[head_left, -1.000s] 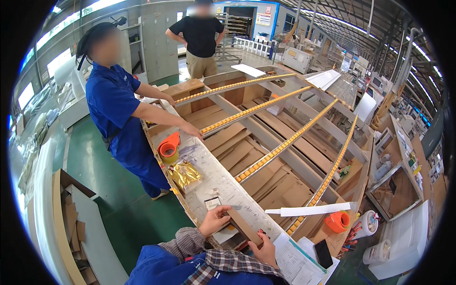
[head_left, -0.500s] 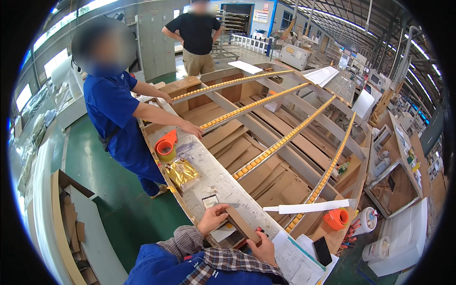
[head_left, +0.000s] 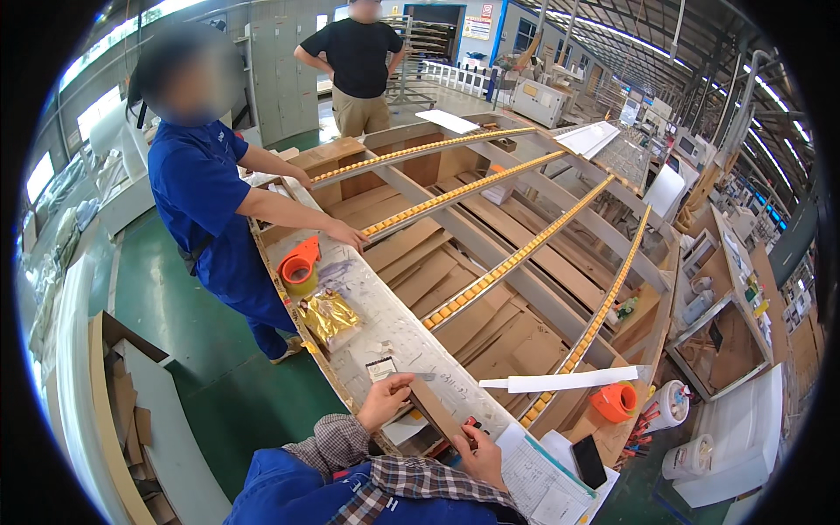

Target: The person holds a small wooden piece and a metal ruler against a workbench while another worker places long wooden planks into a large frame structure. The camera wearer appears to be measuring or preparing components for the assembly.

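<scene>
A narrow brown cardboard piece [head_left: 434, 409] slants between my two hands over the near edge of the bench. My left hand [head_left: 386, 402] pinches its far end with thumb and fingers. At the near end, my right hand [head_left: 480, 458] has its thumb and fingers closed on the edge. A thin grey sliver [head_left: 423, 376] shows just past my left fingertips; its kind I cannot make out. Beside the left hand lies a small white notepad [head_left: 380, 367]. Close to the right fingers is a small red and black object [head_left: 472, 423], partly hidden.
An orange tape dispenser [head_left: 300, 265] and a gold foil packet [head_left: 329, 318] lie left on the bench. Yellow roller tracks [head_left: 507, 269] cross the frame ahead. Papers [head_left: 544, 481], a phone [head_left: 589, 461] and another tape dispenser [head_left: 614, 402] are right. A co-worker in blue [head_left: 206, 197] leans on the frame.
The view has shifted slightly, so the bench sits a little further left. Both my hands keep hold of the cardboard piece, which has barely moved.
</scene>
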A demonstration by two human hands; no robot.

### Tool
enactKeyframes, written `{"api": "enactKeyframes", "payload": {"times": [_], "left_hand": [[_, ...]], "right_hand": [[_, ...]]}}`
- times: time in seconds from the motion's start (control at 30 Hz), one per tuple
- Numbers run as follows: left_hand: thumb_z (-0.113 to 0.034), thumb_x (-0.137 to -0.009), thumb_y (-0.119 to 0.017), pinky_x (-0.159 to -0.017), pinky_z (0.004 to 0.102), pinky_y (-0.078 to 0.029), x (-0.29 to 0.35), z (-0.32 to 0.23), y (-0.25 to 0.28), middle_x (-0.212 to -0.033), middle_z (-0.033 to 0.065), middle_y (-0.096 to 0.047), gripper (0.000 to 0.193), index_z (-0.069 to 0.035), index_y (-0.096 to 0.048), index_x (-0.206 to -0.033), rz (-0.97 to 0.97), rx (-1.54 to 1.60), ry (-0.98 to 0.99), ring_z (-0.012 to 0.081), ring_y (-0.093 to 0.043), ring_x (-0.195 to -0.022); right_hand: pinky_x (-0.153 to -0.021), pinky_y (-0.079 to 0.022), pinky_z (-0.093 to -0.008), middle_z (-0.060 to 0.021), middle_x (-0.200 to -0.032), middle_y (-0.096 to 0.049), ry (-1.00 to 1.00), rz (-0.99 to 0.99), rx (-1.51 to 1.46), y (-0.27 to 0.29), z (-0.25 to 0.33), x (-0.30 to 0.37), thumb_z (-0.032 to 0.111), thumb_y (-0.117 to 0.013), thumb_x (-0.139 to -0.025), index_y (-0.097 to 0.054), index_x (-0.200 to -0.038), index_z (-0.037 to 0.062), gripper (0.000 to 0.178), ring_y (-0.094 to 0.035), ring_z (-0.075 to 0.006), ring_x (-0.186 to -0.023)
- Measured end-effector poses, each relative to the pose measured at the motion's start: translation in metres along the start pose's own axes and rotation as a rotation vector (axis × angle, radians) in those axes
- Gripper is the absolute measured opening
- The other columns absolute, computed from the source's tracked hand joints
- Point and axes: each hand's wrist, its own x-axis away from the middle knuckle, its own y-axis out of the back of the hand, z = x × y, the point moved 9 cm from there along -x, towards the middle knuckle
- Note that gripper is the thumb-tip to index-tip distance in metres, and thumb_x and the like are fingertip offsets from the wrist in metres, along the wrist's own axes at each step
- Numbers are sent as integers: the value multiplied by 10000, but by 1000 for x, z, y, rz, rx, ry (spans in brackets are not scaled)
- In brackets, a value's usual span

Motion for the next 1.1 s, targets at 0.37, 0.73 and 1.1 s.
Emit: {"api": "enactKeyframes", "payload": {"times": [0.37, 0.73, 1.1], "left_hand": [[-21, -900, -525, -781, 242, -492, -2, 2, 1, -1013, 53, -621, 265, 34, -549, -1158, 15, -26, -13, 112, -590, -903], [-29, -900, -525, -775, 238, -491, -5, 14, 7, -991, 39, -629, 228, 23, -590, -1111, -23, -32, 23, 104, -586, -868], [-123, -919, -498, -802, 240, -471, 0, -4, 1, -1006, 35, -649, 235, -6, -636, -1070, -19, 52, 66, 105, -596, -883]], "right_hand": [[-662, -503, -259, -102, -863, -681, -32, 50, 29, 0, 7, 0, 198, -737, -767, -611, -1059, 7, 371, -646, -147, -720], [-601, -489, -256, -97, -805, -655, -8, -63, 8, 7, 6, 1, 142, -688, -783, -630, -983, 23, 240, -616, -143, -654], [-667, -501, -294, -140, -916, -652, 152, -69, -30, 6, 15, 0, 108, -649, -794, -662, -1037, 55, 249, -634, -221, -786]]}}
